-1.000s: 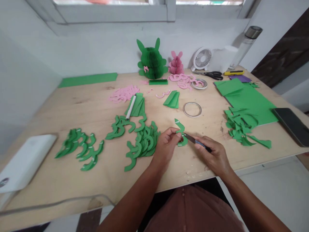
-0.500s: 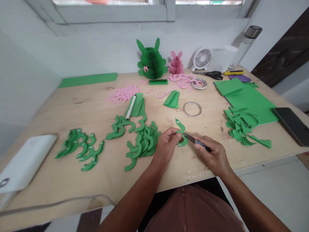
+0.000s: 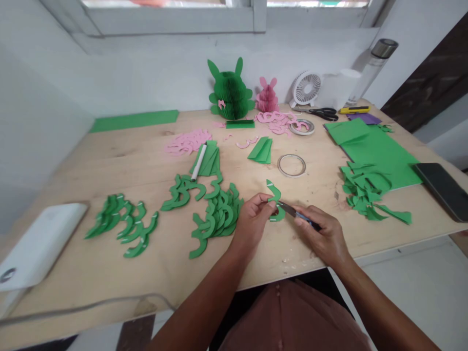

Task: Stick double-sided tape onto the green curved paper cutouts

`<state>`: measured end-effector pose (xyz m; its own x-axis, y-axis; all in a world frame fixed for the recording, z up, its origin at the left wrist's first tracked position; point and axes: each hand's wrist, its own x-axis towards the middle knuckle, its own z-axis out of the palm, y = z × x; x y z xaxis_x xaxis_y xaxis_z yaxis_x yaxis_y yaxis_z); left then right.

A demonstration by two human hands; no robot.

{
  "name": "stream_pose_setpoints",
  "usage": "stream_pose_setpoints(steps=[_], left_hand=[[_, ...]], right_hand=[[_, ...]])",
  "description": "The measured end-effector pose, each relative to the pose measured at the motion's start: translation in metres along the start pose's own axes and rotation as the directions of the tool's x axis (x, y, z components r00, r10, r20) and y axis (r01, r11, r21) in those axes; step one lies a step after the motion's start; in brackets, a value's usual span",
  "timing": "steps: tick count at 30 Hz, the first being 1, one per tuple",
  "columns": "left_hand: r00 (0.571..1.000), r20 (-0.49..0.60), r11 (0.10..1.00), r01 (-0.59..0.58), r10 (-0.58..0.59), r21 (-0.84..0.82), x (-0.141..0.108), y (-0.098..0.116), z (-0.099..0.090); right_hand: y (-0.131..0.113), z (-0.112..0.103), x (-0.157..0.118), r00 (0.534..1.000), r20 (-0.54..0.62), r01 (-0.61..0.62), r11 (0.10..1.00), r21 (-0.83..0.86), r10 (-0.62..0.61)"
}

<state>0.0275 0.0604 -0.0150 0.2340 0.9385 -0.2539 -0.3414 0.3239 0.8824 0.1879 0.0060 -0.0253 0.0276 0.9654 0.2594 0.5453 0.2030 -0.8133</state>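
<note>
Between the thumb and fingers of my left hand (image 3: 258,212) is a curved green paper cutout (image 3: 272,189) with small white strips on it. My right hand (image 3: 321,229) is closed around a slim hand tool (image 3: 292,210) with a dark, tapered tip and a blue-and-black handle; its exact kind is unclear. That tip meets the cutout beside my left fingertips. Just left of my left hand lies a heap of wavy green cutouts (image 3: 219,214). Farther left, more green cutouts (image 3: 133,229) carry white strips.
A silvery tape ring (image 3: 291,165) and folded green paper (image 3: 261,150) lie beyond my hands. Green scraps (image 3: 365,190), green sheets (image 3: 387,151) and a phone (image 3: 442,190) are at right. Paper rabbits stand at the back, near a small fan (image 3: 306,88). A white device (image 3: 44,243) sits at left.
Hardly anything differs. The view has shifted very slightly, while both hands keep the same hold on the cutout and the tool.
</note>
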Motion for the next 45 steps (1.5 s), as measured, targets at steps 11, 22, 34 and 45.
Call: stream_pose_setpoints(steps=[11, 22, 34, 45], left_hand=[[1.000, 0.021, 1.000, -0.012, 0.012, 0.006, 0.0005, -0.0009, -0.0016], [1.000, 0.005, 0.999, -0.028, 0.028, 0.029, -0.0012, 0.0011, 0.0005], [0.999, 0.045, 1.000, -0.002, 0.003, -0.019, 0.0002, -0.0011, 0.0002], [0.999, 0.042, 0.997, -0.020, 0.017, 0.071, 0.0003, -0.0006, -0.0002]], right_hand=[[0.0006, 0.0002, -0.0006, 1.000, 0.003, -0.006, 1.000, -0.010, 0.006], [0.0000, 0.0009, -0.0004, 1.000, -0.027, 0.007, 1.000, 0.005, -0.007], [0.0013, 0.0006, -0.0002, 0.985, -0.150, -0.081, 0.996, 0.047, 0.087], [0.0008, 0.0010, -0.0009, 0.968, -0.197, -0.138, 0.985, 0.107, 0.157]])
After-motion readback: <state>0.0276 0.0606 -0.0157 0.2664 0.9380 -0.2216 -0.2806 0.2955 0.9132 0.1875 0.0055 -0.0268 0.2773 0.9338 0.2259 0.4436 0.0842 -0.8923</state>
